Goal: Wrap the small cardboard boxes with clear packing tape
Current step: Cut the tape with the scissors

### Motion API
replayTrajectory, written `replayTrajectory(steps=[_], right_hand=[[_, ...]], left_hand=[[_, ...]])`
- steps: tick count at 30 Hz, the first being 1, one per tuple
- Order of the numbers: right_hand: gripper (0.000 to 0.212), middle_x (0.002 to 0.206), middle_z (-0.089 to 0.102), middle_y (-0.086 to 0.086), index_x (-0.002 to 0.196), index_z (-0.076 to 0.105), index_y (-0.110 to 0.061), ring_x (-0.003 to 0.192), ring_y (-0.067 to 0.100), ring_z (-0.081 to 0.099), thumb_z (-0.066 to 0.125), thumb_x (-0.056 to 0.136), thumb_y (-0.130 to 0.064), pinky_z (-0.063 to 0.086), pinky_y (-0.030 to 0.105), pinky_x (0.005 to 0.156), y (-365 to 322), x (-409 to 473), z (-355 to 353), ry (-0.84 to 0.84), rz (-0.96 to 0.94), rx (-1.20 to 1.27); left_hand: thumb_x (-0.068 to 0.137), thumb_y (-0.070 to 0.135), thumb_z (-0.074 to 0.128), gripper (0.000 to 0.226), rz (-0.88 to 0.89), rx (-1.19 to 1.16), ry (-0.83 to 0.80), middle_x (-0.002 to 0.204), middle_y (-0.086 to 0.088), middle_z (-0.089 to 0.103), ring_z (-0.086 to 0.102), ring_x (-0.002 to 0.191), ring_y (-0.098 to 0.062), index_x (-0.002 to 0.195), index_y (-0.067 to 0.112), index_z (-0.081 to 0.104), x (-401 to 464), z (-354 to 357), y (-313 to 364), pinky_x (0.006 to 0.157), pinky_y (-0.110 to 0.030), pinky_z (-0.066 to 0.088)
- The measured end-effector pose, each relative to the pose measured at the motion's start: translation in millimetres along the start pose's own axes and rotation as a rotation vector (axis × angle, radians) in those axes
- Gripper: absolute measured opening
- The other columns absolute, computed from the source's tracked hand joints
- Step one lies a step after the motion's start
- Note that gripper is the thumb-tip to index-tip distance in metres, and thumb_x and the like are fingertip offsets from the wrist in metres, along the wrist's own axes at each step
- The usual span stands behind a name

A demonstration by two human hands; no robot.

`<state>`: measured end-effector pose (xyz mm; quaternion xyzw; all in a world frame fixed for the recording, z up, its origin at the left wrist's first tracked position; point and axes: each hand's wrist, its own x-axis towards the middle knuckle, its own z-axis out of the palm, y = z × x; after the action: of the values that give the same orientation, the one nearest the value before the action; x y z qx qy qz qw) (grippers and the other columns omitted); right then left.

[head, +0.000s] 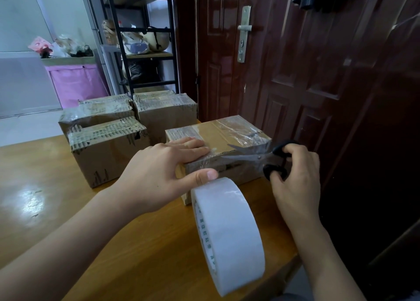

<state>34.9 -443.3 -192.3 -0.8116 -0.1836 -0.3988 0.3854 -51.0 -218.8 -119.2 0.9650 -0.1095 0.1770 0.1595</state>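
The tape roll (227, 235) is dangling nearest as the left hand (159, 175) is pinning the taped box (218, 146) on the bench (45, 187), the right hand (295, 178) gripping opened scissors (254, 156), with three boxes (109, 150) behind looking already wrapped.

Both forearms bare; no sleeves or jewellery visible.

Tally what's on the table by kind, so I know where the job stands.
Cardboard boxes: 4, namely the box being taped, the front left box, the rear left box and the rear middle box
Tape rolls: 1, the tape roll
Scissors: 1, the scissors, held in the right hand
Total: 6
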Motion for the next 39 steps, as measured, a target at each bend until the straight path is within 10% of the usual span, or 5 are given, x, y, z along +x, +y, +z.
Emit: replayTrajectory(steps=[5,10,16,27,39], right_hand=[[0.039,0.088,0.039,-0.015,0.11,0.061,-0.01,0.088,0.022,0.051,0.08,0.076,-0.006,0.051,0.049,0.08,-3,4,-4,0.028,0.303,0.024],[0.032,0.073,0.028,-0.026,0.092,0.072,-0.005,0.071,0.018,0.042,0.088,0.064,-0.006,0.045,0.041,0.072,-14,23,-3,0.071,0.032,-0.102],[0.022,0.081,0.072,0.006,0.097,0.075,-0.007,0.077,0.028,0.068,0.08,0.076,-0.01,0.05,0.031,0.065,-52,92,-9,-0.031,-0.061,-0.059],[0.017,0.086,0.052,0.007,0.101,0.064,-0.007,0.08,0.029,0.054,0.069,0.087,-0.015,0.039,0.031,0.067,-137,179,104,-0.724,-0.169,-0.36],[0.024,0.118,0.064,0.01,0.117,0.067,-0.012,0.103,0.03,0.062,0.055,0.096,-0.008,0.051,0.035,0.083,-126,188,162,-0.748,-0.225,-0.362]], left_hand=[[0.076,0.083,0.024,0.083,0.02,-0.008,0.051,0.14,0.014,0.05,0.033,0.13,0.002,0.132,0.031,0.058,-1,5,-3,0.096,-0.03,0.043],[0.091,0.074,0.023,0.075,0.107,-0.033,0.225,0.125,0.008,0.064,0.047,0.12,-0.003,0.12,0.023,0.07,-3,16,-6,0.092,-0.028,0.044],[0.096,0.064,0.025,0.067,0.15,-0.046,0.341,0.114,0.007,0.071,0.06,0.111,-0.006,0.108,0.021,0.075,-1,23,-8,0.089,-0.022,0.04],[0.095,0.064,0.028,0.062,0.12,-0.234,0.387,0.111,0.013,0.064,0.052,0.11,-0.001,0.102,0.022,0.073,1,37,-11,0.098,-0.029,0.037],[0.09,0.059,0.039,0.052,0.102,-0.237,0.325,0.11,0.01,0.063,0.053,0.109,-0.005,0.104,0.021,0.071,2,34,-11,0.096,-0.036,0.041]])
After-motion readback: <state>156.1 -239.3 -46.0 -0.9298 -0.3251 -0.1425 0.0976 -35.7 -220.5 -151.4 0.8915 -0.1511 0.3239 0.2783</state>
